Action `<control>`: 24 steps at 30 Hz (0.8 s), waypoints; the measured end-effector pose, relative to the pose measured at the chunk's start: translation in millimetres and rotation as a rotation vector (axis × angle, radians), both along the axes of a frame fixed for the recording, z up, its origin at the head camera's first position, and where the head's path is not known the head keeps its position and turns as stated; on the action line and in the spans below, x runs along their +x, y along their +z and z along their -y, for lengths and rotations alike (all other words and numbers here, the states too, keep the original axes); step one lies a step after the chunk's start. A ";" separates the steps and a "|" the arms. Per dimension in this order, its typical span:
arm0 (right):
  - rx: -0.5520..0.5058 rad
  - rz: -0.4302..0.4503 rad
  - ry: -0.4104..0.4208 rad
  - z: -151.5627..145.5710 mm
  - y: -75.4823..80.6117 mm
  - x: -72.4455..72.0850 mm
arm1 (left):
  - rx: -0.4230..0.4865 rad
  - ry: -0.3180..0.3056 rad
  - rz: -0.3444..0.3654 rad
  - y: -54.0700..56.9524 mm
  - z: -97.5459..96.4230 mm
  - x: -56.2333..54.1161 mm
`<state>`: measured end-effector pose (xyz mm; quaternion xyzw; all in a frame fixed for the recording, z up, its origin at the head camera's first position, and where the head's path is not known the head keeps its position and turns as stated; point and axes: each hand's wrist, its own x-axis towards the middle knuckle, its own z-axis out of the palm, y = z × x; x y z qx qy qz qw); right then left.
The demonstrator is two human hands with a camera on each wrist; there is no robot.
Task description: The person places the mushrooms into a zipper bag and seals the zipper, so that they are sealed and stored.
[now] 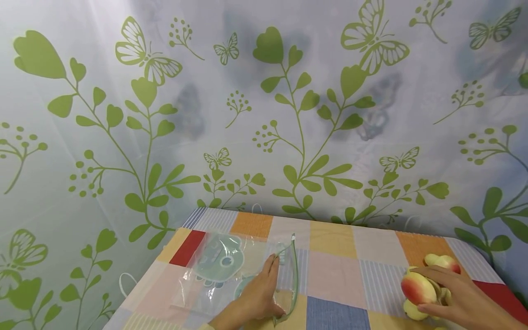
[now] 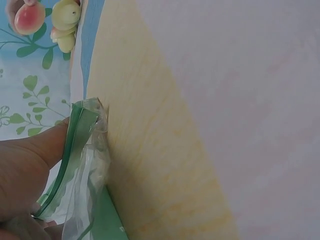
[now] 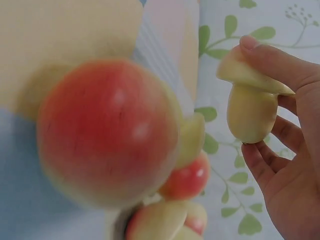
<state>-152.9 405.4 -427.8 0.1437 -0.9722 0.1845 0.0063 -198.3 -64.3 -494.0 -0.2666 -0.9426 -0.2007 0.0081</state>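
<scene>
My left hand [image 1: 257,291] is at the mouth of a clear zip bag [image 1: 185,284] with a green rim and a pale green cartoon print. Thumb and fingers grip the bag's rim at opposite ends, and the mouth bows apart. In the left wrist view the thumb lies against the green rim [image 2: 75,132]. My right hand [image 3: 295,165] pinches a pale yellow toy mushroom [image 3: 252,112] between thumb and fingers. Close by lies a round red-and-yellow toy fruit [image 3: 107,130]. In the head view the right hand partly hides these pieces.
More red-and-yellow toy pieces [image 1: 447,263] lie around the right hand at the table's right side. A patchwork cloth [image 1: 334,284] covers the table. Behind it hangs a pale curtain [image 1: 231,137] with green leaves and butterflies.
</scene>
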 end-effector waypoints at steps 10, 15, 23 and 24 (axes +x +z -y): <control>-0.079 -0.063 0.073 26.2 -5.1 -7.8 | 0.003 -0.006 -0.007 3.1 -0.2 1.3; -0.059 -0.189 0.134 45.6 -7.9 -15.1 | -0.012 -0.008 -0.012 3.3 -1.7 1.6; -0.145 -0.303 0.256 77.5 -16.7 -33.9 | -0.029 -0.036 -0.038 5.0 -2.5 0.7; -0.157 -0.323 0.285 80.2 -18.6 -36.3 | -0.033 -0.036 -0.043 5.3 -2.7 0.9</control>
